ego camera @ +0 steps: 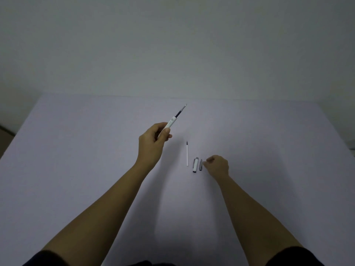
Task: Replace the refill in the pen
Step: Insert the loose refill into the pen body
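Note:
My left hand (153,140) holds the white pen barrel (171,121) up above the table, with a dark refill (181,111) sticking out of its far end. A thin white refill with a dark tip (187,154) lies flat on the table to the right of that hand. Beside it lie the white pen cap (195,165) and a small grey pen piece (201,165). My right hand (218,165) rests on the table just right of the grey piece, fingers curled and fingertips close to it; whether they touch it is unclear.
The table (76,160) is covered in a pale lilac surface with its far edge against a plain grey wall (172,45). The left and right table edges slant outward toward me.

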Available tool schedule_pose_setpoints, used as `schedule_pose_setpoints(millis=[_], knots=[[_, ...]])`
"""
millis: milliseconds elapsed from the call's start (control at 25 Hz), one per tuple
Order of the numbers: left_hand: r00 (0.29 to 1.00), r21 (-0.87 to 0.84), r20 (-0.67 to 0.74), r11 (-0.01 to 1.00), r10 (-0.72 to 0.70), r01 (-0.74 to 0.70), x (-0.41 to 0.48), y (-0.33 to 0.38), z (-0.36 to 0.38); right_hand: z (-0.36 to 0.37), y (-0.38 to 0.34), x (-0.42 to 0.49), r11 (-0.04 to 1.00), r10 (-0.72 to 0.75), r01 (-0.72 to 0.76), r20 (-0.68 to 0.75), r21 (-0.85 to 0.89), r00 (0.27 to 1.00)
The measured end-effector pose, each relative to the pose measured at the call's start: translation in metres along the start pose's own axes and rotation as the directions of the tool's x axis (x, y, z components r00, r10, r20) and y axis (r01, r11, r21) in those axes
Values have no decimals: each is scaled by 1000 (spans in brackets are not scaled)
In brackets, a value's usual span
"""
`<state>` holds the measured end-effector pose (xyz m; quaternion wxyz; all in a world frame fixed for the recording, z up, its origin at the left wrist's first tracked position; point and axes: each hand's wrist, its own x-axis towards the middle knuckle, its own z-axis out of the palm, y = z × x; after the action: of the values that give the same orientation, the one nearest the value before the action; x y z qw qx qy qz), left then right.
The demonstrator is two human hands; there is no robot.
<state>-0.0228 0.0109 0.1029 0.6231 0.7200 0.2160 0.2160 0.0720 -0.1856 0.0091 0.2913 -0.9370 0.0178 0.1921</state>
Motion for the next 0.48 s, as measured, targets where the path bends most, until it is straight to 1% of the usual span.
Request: schedule_pose_setpoints(millis=[240,320,360,400,440,480], knots=[[999,14,-17,999,-42,43,-1,-10,-5,17,4,-2,999,-38,39,9,-23,999],[999,21,-17,999,-44,44,-2,-10,-8,15,5,-2,1000,-18,18,19,-1,1000],[999,26,-15,999,-41,42,-3,-10,-9,11,1,-1,999,8,-9,13,50,1000],[999,31,-13,999,-38,38,-4,-9,-11,5,-5,0,989,36,-36,7,143,999],[999,39,-11,999,-34,34,-5,-8,-12,-2,-14,0,957,52,-53,13,286,999],[1000,49,-7,998,-31,31,-6,-8,-14,-11,-26,0,881,50,-62,39,469,998]])
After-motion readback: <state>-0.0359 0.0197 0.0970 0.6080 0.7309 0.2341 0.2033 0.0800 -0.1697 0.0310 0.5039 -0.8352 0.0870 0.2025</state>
